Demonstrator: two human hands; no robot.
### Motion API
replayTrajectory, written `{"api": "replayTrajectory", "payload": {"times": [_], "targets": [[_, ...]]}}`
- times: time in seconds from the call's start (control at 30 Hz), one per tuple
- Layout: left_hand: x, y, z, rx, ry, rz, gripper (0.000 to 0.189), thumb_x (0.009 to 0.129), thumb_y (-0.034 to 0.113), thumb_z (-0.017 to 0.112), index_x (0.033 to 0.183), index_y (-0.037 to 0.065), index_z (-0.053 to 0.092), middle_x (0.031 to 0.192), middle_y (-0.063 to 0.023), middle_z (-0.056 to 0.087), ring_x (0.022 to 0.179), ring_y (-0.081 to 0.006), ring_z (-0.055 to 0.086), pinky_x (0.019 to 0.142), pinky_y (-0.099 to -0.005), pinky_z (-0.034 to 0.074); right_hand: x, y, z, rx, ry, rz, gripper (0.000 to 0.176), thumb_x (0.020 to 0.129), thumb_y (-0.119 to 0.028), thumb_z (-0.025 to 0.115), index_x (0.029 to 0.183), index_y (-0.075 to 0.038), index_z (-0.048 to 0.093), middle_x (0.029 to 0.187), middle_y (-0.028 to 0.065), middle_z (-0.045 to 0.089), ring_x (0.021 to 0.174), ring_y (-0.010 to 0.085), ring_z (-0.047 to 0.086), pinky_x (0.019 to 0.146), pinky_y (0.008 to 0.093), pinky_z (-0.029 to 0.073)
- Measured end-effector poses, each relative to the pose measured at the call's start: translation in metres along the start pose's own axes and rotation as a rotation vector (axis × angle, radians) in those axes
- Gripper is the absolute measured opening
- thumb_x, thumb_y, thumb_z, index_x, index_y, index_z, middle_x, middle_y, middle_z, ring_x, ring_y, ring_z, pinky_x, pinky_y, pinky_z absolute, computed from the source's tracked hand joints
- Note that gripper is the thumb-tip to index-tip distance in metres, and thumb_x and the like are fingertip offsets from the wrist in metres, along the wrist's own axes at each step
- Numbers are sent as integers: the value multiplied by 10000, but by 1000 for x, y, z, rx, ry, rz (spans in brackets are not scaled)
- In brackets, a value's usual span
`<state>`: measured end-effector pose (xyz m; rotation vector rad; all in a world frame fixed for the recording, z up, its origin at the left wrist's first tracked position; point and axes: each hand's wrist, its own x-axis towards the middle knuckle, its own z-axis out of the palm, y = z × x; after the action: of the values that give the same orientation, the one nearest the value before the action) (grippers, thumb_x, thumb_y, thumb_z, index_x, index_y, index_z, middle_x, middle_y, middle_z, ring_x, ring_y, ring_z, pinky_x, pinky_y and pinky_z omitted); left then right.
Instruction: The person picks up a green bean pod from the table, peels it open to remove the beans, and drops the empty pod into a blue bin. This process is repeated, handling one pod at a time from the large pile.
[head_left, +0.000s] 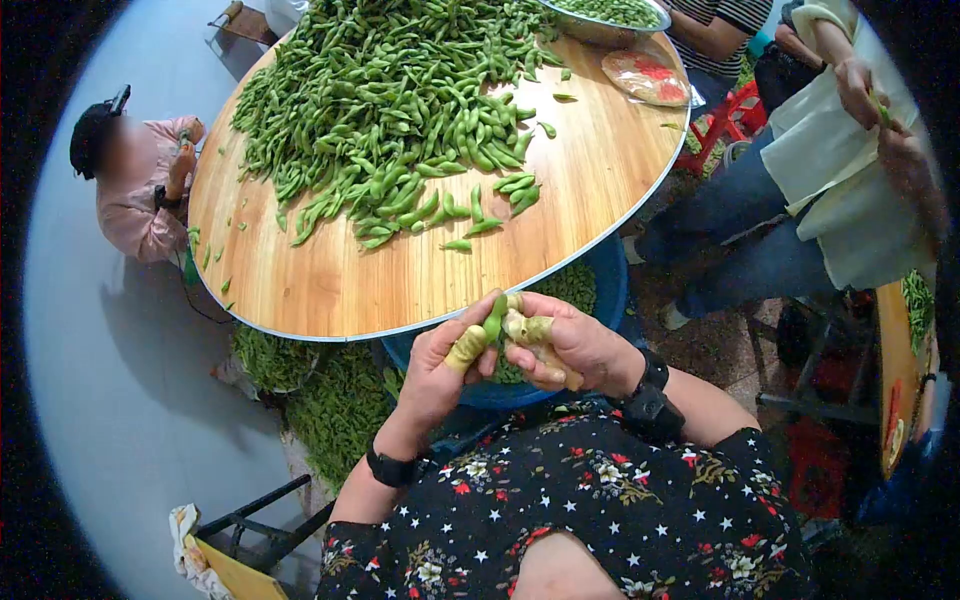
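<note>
A green soybean pod (495,317) is pinched upright between the thumb and fingers of my left hand (437,362). My right hand (580,345) closes on the pod's right side, its thumb and forefinger pressed against it. Yellowish covers wrap both my thumbs and a right finger. Below my hands, partly hidden by them, stands a blue tub (612,275) with shelled green beans (575,287) in it. Just beyond my hands is the edge of a round wooden table (330,285), with a large heap of soybean pods (390,110) on it.
A metal bowl of shelled beans (610,12) and a red-patterned round fan (646,77) lie at the table's far right. Discarded husks (340,415) cover the floor at left. A person in pink (140,200) sits left; another person in a pale apron (840,150) stands right.
</note>
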<state>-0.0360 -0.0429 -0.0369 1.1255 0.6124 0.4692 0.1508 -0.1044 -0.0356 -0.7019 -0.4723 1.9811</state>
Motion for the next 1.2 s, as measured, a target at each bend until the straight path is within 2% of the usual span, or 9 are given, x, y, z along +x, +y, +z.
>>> {"api": "replayTrajectory", "payload": {"times": [0.2, 0.27, 0.33, 0.43, 0.53, 0.73, 0.83, 1.03, 1.2], "targets": [[-5, 15, 7, 878, 257, 458, 401, 870, 114, 643, 1244, 4, 548, 750, -106, 608, 673, -167, 608, 620, -278, 485, -1, -4, 3, -108, 27, -19, 183, 994, -229, 438, 1096, -83, 480, 694, 32, 568, 433, 82, 481, 357, 213, 382], [-1, 16, 4, 1341, 236, 771, 302, 867, 63, 634, 1158, -3, 586, 780, -114, 658, 713, -168, 640, 638, -288, 500, -2, -4, 7, -163, 77, -19, 186, 994, -231, 439, 1092, -78, 480, 696, 37, 573, 435, 90, 490, 366, 224, 396], [0, 13, 6, 1324, 235, 768, 239, 869, 64, 623, 1098, -5, 606, 840, -121, 677, 741, -187, 657, 634, -290, 506, -5, -5, 12, -293, 154, -71, 198, 994, -230, 436, 1090, -65, 491, 683, 25, 566, 437, 88, 482, 387, 230, 405], [-6, 11, 4, 518, 151, 199, 218, 914, 49, 560, 1121, -7, 599, 888, -57, 651, 736, -117, 614, 596, -254, 500, -10, -4, 9, -462, 164, -137, 206, 990, -223, 432, 1099, -65, 506, 671, 7, 551, 447, 75, 477, 401, 219, 396], [-3, 3, 0, 187, 109, -14, 228, 932, 49, 535, 1146, 5, 599, 891, -20, 638, 732, -69, 584, 601, -209, 490, -12, -6, -4, -657, 135, -171, 219, 983, -224, 435, 1122, -74, 512, 662, -8, 533, 465, 63, 477, 411, 212, 387], [-2, -5, 9, 387, 182, 106, 222, 898, 32, 587, 1114, -10, 612, 890, -50, 657, 779, -98, 624, 656, -244, 528, -6, -2, -12, -734, 189, -111, 218, 954, -236, 534, 1105, -78, 526, 656, -26, 524, 466, 51, 469, 406, 209, 367], [0, -2, 16, 877, 215, 479, 188, 838, 19, 649, 1024, -9, 638, 877, -96, 672, 724, -112, 634, 621, -258, 524, -6, 0, -7, -583, 232, -112, 219, 941, -234, 562, 1093, -78, 530, 662, -25, 525, 466, 51, 464, 402, 216, 360], [-2, -2, 15, 505, 129, 175, 163, 848, 41, 650, 996, -25, 639, 820, -73, 674, 649, -111, 623, 599, -252, 521, 1, 9, -17, -562, 189, -235, 177, 913, -170, 567, 1054, -64, 553, 687, -20, 533, 516, 49, 461, 441, 237, 375], [-2, -1, 19, 600, 189, 273, 162, 852, 28, 637, 1005, -25, 641, 831, -71, 675, 675, -121, 634, 593, -256, 522, -5, 0, -14, -835, 227, -279, 143, 878, -105, 557, 1009, -50, 569, 712, -24, 532, 553, 50, 447, 478, 248, 382]]}}
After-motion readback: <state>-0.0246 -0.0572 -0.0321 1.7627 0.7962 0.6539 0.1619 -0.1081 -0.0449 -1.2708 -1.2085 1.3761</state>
